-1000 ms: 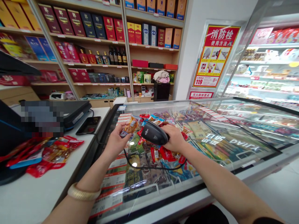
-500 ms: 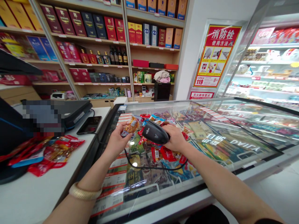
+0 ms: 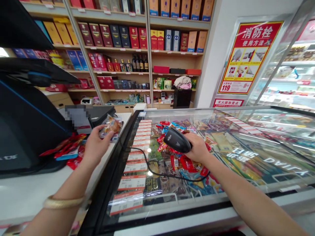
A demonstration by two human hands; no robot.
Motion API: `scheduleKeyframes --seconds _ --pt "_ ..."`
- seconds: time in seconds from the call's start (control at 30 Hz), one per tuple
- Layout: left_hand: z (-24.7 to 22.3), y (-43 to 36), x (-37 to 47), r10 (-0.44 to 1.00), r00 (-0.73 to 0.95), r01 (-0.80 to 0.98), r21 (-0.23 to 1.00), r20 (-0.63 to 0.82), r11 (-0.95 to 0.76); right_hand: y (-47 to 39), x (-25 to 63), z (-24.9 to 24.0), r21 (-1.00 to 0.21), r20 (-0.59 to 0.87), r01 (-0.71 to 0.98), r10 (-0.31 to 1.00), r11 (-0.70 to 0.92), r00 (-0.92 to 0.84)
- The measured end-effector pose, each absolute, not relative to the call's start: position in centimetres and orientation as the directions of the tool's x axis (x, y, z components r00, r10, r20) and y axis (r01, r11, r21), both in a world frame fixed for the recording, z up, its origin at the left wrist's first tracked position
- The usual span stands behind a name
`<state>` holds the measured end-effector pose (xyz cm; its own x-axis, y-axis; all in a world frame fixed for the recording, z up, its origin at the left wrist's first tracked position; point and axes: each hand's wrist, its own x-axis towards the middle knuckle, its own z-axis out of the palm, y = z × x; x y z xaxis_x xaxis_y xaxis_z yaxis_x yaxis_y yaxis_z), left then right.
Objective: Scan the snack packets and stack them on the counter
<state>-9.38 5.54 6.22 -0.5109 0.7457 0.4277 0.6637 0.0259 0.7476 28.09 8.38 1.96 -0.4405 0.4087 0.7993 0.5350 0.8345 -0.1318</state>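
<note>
If pinching too lightly with the left hand, could lose the small clear packet over the edge of the counter, perhaps down the side facing the freezer. Could also tug the black cable by pulling the scanner away sharply, and so sweep some of the red packets off the heap on the freezer glass. Might brush the bunch of packets on the counter with the left hand, being so near it, and spill some.

On the left, only partly open: pinched between thumb and fingertips, with the packet held up above the counter, well apart from the heap. With the right hand, closed around the scanner just over the heap, aimed leftward; cannot tell how tightly, nor whether touching the wrappers beneath.
</note>
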Motion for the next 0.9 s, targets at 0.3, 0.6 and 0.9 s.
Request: scheduleKeyframes --seconds 0.3,0.6,0.9 --pt "5.0 0.9 -15.2 0.819 -0.293 0.946 0.028 0.493 0.322 7.9 27.8 2.4 -0.116 0.809 0.559 0.405 0.821 -0.427" --pt "4.1 0.5 -14.2 0.817 -0.281 0.934 -0.054 0.503 0.355 8.4 28.1 2.0 -0.116 0.806 0.56 0.407 0.82 -0.429" --pt "6.3 0.8 -13.1 0.59 -0.333 0.943 0.266 0.735 0.201 9.4 28.5 1.5 -0.154 0.81 0.596 0.446 0.788 -0.38"
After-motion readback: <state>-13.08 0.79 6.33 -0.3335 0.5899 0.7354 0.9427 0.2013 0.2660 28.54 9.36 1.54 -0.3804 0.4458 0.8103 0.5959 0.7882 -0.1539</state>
